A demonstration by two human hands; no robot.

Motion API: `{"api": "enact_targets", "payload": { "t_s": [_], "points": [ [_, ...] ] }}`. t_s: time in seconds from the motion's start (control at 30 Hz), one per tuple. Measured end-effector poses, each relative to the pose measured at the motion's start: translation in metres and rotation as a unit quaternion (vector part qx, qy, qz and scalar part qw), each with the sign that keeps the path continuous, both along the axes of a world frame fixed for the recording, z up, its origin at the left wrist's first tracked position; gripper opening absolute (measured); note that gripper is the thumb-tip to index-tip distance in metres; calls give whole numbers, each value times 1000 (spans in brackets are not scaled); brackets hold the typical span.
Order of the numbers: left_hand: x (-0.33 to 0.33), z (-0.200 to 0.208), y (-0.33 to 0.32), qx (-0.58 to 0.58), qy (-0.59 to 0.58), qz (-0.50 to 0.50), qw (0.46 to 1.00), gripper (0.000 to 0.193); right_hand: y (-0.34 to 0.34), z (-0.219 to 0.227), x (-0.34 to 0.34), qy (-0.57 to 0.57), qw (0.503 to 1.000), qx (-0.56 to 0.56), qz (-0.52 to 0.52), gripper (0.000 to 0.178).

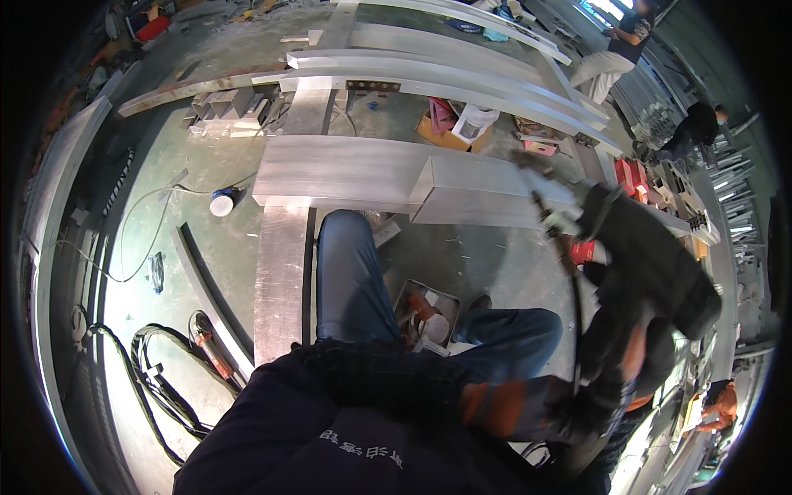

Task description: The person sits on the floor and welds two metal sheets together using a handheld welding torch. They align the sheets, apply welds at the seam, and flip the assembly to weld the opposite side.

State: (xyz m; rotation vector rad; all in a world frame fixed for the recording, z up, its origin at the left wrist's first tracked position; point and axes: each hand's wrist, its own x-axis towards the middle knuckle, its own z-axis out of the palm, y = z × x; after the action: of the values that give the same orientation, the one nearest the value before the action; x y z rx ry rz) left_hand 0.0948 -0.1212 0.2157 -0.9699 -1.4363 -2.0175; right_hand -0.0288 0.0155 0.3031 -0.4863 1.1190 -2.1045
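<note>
Both my hands wear dark gloves with orange parts and are smeared by motion at the right. My right hand [639, 264] is raised beyond the right end of the aluminium box beam [346, 169]. Its fingers seem closed at a thin rod-like tool [544, 206], from which a black cable [577, 338] hangs; the tool's exact kind is blurred. My left hand [586, 417] reaches across my lap, low by my right forearm and the cable's lower part. Its fingers are too dark and blurred to read. A shorter box piece [495, 190] stands against the beam's near side.
An angle grinder [213, 351] and coiled black cables [153, 371] lie on the floor at the left. Between my legs stands a tray of parts [429, 313]. Long metal beams [445, 70] cross the far side. Another person [619, 49] stands far right; a second [693, 128] bends nearby.
</note>
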Motion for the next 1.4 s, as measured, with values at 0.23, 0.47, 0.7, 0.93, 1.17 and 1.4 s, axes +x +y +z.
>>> {"api": "enact_targets", "payload": {
  "t_s": [0.23, 0.47, 0.7, 0.93, 1.17, 1.4],
  "points": [
    [26, 12, -36, 113, -195, -263, 938, 34, -82, 19, 47, -5, 990, 20, -138, 79],
    [40, -5, -52, 155, -222, -286, 919, 38, -115, 19, 62, -4, 995, 82, -50, 78],
    [40, -16, -76, 144, -230, -299, 915, 35, -132, 21, 66, -42, 984, 171, -31, 75],
    [40, -21, -75, 192, -227, -306, 904, 35, -141, 18, 66, -8, 983, 181, -35, 75],
    [38, -16, -89, 144, -236, -303, 912, 38, -140, 13, 62, 11, 978, 203, -53, 74],
    [37, -19, -88, 142, -234, -287, 918, 37, -147, 12, 59, -2, 983, 179, -34, 76]
  ]
}}
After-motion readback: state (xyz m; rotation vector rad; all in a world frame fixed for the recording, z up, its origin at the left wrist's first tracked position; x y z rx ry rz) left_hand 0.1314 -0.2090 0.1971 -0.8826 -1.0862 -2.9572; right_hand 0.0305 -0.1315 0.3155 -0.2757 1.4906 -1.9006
